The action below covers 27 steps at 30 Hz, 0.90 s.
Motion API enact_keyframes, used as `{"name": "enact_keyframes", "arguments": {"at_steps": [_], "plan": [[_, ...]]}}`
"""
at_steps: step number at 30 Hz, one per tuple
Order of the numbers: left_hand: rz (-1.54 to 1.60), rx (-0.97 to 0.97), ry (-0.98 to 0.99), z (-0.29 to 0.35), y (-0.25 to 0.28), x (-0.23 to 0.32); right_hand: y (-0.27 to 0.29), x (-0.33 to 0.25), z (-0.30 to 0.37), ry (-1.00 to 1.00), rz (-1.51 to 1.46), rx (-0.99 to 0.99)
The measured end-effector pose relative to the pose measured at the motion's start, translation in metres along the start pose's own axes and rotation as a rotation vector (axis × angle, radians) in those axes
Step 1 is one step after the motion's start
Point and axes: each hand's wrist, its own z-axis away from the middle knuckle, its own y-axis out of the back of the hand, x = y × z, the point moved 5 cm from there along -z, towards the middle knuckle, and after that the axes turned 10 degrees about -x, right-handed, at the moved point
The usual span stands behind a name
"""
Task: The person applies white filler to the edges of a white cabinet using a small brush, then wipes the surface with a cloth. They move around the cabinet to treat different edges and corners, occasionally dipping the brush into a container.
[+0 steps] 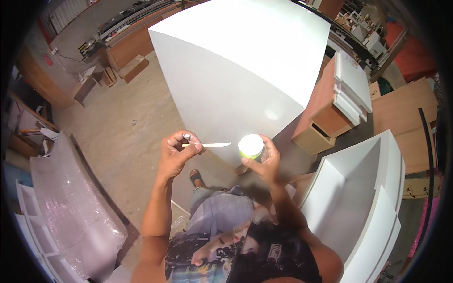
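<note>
My left hand (pixel 178 153) is closed in a pinch around a thin stick (pixel 214 145), held level. White paste coats its far half and curls up at the tip; there is a white smear on my fingers too. Just to the right, my right hand (pixel 265 162) grips a small round tub (pixel 251 145) from its right side. The tub shows a white top and a yellow-green side; whether the white is paste or a lid, I cannot tell. The stick's tip points at the tub without touching it. Both are in front of a large glossy white cabinet (pixel 212 80).
Close on my right stands an open white cabinet carcass (pixel 351 179). Behind it are a wooden cabinet with white fronts (pixel 325 101) and brown boards (pixel 406 113). A plastic-wrapped panel (pixel 75 207) lies at left. Wooden pieces (pixel 134 68) rest on the concrete floor (pixel 127 113).
</note>
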Motion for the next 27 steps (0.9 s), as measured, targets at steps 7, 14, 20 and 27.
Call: {"name": "enact_keyframes", "arguments": {"at_steps": [7,14,20,27], "plan": [[0.096,-0.026,-0.331,-0.039,-0.067,0.012,0.011,0.020,0.020,-0.035,-0.007,0.008],[-0.181,0.185,-0.604,-0.066,-0.109,0.018,0.026,0.043,0.051,-0.083,0.039,0.078],[-0.183,0.283,-0.592,-0.073,-0.115,0.013,0.042,0.041,0.073,-0.200,0.155,0.159],[-0.180,0.353,-0.548,-0.077,-0.112,0.011,0.046,0.045,0.077,-0.247,0.175,0.158]]}}
